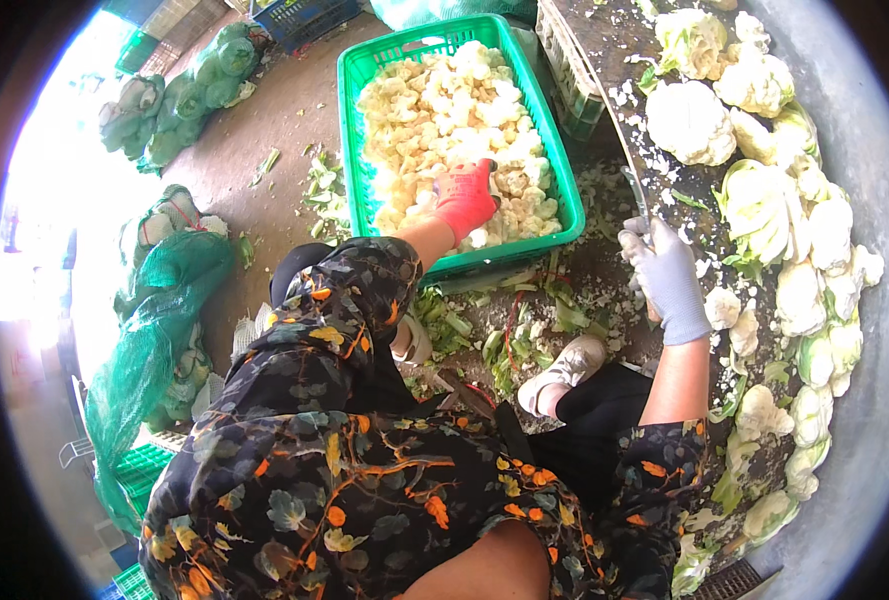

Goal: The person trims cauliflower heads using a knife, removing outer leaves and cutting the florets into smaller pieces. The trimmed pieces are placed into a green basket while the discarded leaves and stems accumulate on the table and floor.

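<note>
My left hand (465, 196), in a red glove, reaches over a green plastic crate (575, 217) filled with cauliflower florets (444, 97). Its fingers touch the florets near the crate's near end; whether they grasp one is hidden. To the right, my right hand (665, 274), in a grey glove, is closed around a knife (637, 191), whose blade points away from me at the edge of a work surface. Beside that hand lie whole cauliflower heads (690, 122) and small white crumbs.
Cauliflower leaves (444, 322) and trimmings litter the floor around my shoes (564, 371). Green mesh sacks (166, 300) stand at the left. A beige crate (575, 71) stands beyond the green one, and a blue crate (302, 22) is at the top.
</note>
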